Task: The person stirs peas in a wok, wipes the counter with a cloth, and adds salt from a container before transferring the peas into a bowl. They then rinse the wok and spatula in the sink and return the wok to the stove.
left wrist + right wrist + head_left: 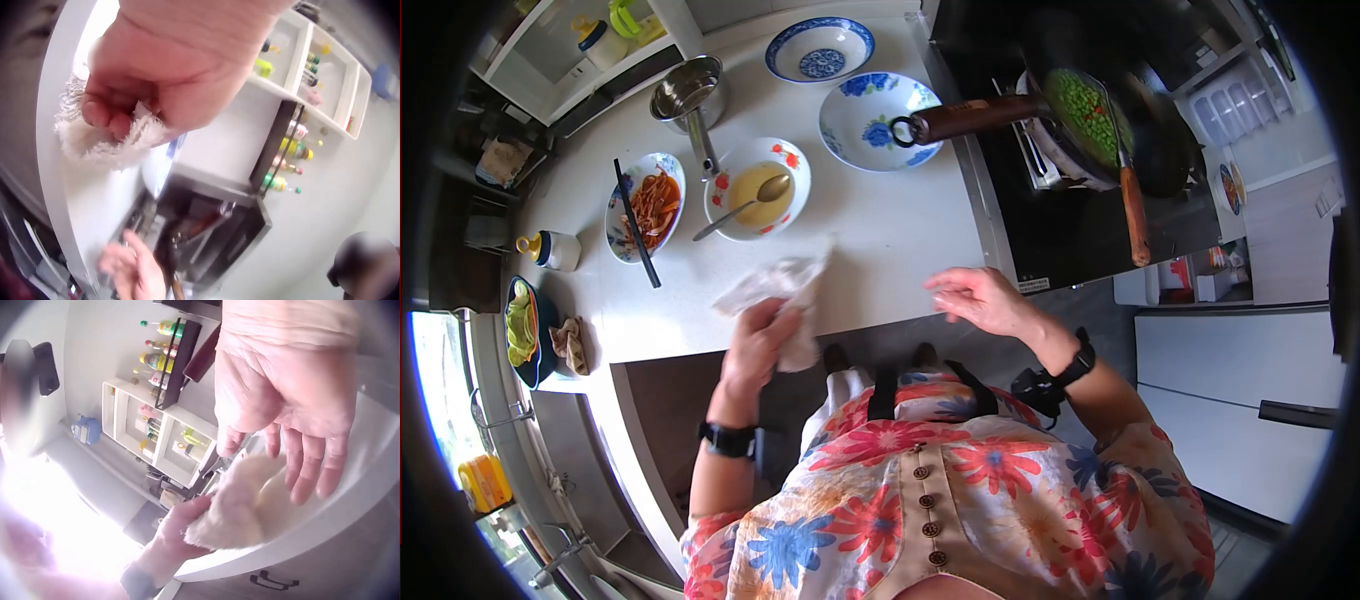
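My left hand (760, 340) grips a white, fluffy cloth (790, 285) at the counter's front edge; in the left wrist view the fingers curl into the cloth (106, 147). To the right, my right hand (980, 300) holds nothing, its fingers loosely extended near the counter edge. The right wrist view shows that hand (287, 406) palm in sight with fingers hanging, and the cloth (234, 506) in the other hand beyond it. Farther back on the counter stands a bowl (740, 215) of pale yellow liquid with a spoon (772, 188) in it.
A plate of reddish shredded food (662, 210) with chopsticks (636, 225), a small saucepan (690, 95) and two blue-patterned dishes, one a flowered plate (840, 130), stand on the counter (880, 270). A wok of green peas (1085, 110) sits on the stove, its brown handle (980, 115) reaching over the counter.
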The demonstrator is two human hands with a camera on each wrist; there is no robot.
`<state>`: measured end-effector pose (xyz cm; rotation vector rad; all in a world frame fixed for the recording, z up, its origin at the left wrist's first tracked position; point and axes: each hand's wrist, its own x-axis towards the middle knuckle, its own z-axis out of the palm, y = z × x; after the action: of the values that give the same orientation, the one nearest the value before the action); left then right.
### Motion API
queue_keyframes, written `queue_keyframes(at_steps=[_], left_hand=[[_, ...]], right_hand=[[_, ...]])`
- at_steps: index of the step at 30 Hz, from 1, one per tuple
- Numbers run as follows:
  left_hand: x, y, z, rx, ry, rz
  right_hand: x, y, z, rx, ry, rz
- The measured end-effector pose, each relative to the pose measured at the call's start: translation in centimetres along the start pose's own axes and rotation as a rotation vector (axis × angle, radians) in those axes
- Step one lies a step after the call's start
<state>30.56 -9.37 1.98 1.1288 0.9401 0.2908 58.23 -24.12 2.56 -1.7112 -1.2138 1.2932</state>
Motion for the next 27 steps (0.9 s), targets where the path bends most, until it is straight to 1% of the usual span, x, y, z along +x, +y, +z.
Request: queue_keyframes(at_steps=[1,2,3,4,5,7,8,9,11,12,13,14,15,17,19,20,21,22,23,24,25,27], left_hand=[[0.9,0.5,2.7,-0.069,-0.085,0.004],[2.0,0.3,4.9,-0.066,-0.158,0.037],[2.8,0.7,7.1,-0.063,-0.158,0.034],[3.7,1.3,9.0,-0.023,-0.326,0.067],[4.7,1.8,10.3,0.016,-0.494,0.101],[7.1,2.9,10.9,0.027,-0.558,0.073],[8.4,3.1,10.9,-0.036,-0.436,0.100],[9.9,3.0,10.7,-0.097,-0.314,0.125],[13.3,3.2,9.9,-0.242,-0.069,0.136],[14.9,3.3,9.6,-0.299,-0.021,0.147],[16.2,3.7,9.4,-0.357,0.027,0.158],[17.5,4.2,9.2,-0.321,0.040,0.114],[18.2,4.5,9.6,-0.322,0.040,0.115],[19.4,4.9,10.4,-0.350,0.166,0.205],[19.8,4.8,10.9,-0.397,0.181,0.232],[19.8,4.6,11.2,-0.406,0.217,0.216],[19.4,4.6,11.7,-0.416,0.255,0.198],[18.7,4.3,12.2,-0.417,0.262,0.198],[17.7,3.6,12.8,-0.356,0.284,0.269],[16.3,2.9,13.6,-0.294,0.304,0.335],[15.0,2.2,14.5,-0.294,0.311,0.327],[12.6,1.1,15.9,-0.283,0.361,0.418]], right_hand=[[0.4,0.0,0.4,0.157,-0.035,-0.010],[0.6,0.0,0.6,0.314,-0.070,-0.020],[0.9,0.2,0.6,0.318,-0.069,-0.020],[1.1,0.5,0.4,0.398,-0.052,-0.038],[1.0,0.9,0.0,0.475,-0.035,-0.055],[0.2,1.5,-1.2,0.540,0.069,0.008],[-0.4,2.0,-1.9,0.515,0.157,0.024],[-1.2,2.7,-2.8,0.515,0.157,0.025],[-2.7,4.0,-4.2,0.407,0.328,-0.127],[-3.9,3.0,-4.5,0.487,0.379,-0.134],[-4.8,2.4,-4.9,0.485,0.378,-0.135],[-5.6,2.0,-5.2,0.433,0.408,-0.170],[-6.3,1.9,-5.4,0.381,0.438,-0.205],[-6.4,3.1,-5.4,0.375,0.441,-0.201],[-6.4,3.9,-5.4,0.568,0.441,-0.084],[-6.2,4.3,-5.5,0.602,0.444,-0.083],[-5.9,4.3,-5.4,0.603,0.436,-0.082],[-5.4,4.1,-5.3,0.674,0.467,-0.098],[-4.7,4.0,-5.2,0.747,0.501,-0.112],[-4.0,4.1,-5.2,0.779,0.483,-0.107],[-2.9,4.2,-4.8,0.797,0.493,-0.118],[-1.2,3.4,-3.7,0.875,0.467,-0.111]])
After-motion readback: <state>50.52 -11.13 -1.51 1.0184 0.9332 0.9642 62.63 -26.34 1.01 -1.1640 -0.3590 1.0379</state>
